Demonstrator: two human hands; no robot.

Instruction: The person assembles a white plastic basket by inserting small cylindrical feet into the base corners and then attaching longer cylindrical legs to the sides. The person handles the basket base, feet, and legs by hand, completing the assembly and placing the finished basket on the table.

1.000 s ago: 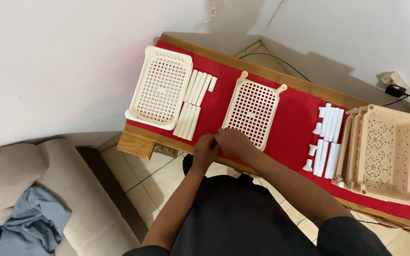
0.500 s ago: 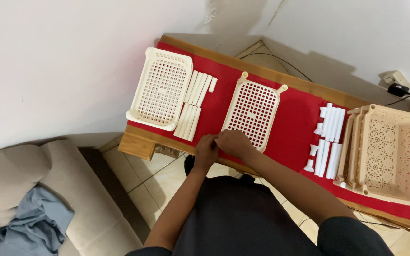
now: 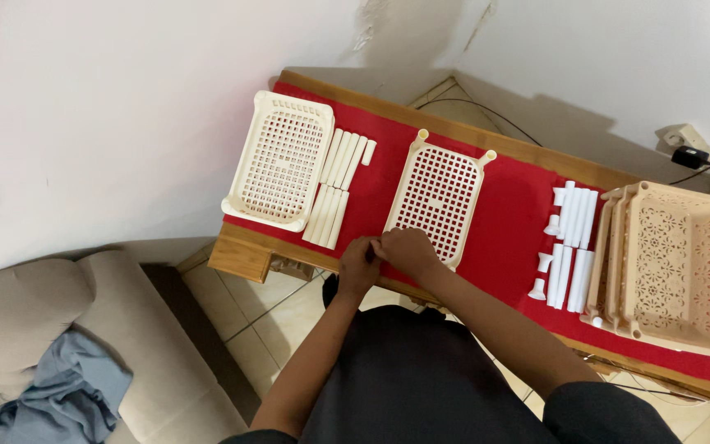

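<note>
Your left hand (image 3: 358,265) and right hand (image 3: 404,248) met, fingers pinched at the near left corner of the cream perforated tray (image 3: 439,195), which lay flat on the red cloth (image 3: 513,222); what they gripped I couldn't tell. Since a second earlier, both hands had barely shifted.

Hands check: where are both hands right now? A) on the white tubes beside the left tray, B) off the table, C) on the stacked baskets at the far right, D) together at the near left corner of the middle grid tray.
D: the left hand and right hand meet at the near left corner of the middle grid tray, away from the white tubes and the stacked baskets.
</note>
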